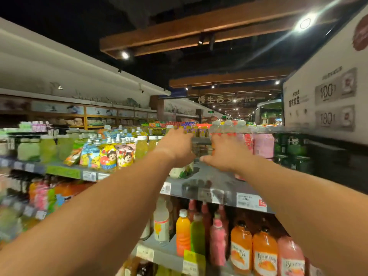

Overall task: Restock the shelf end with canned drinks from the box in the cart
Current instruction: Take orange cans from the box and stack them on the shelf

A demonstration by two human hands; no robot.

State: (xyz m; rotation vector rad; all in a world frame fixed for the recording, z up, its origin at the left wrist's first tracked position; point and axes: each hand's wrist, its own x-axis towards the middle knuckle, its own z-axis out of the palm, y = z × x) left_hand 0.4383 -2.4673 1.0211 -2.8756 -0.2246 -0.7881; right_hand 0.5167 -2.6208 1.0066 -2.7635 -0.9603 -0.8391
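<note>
Supermarket shelf end (209, 176), left hand (177, 148) gripping pale can (182, 171) (green print), right hand (225, 154) spread

Grey shelf (207, 176); pale can (182, 171) with green leaf print; pink cans (262, 145); dark green cans (294, 150); orange bottle (183, 236).

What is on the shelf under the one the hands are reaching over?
Bottles: an orange bottle, a green bottle, pink bottles and wide orange juice bottles. The left arm covers whatever stands further left.
</note>
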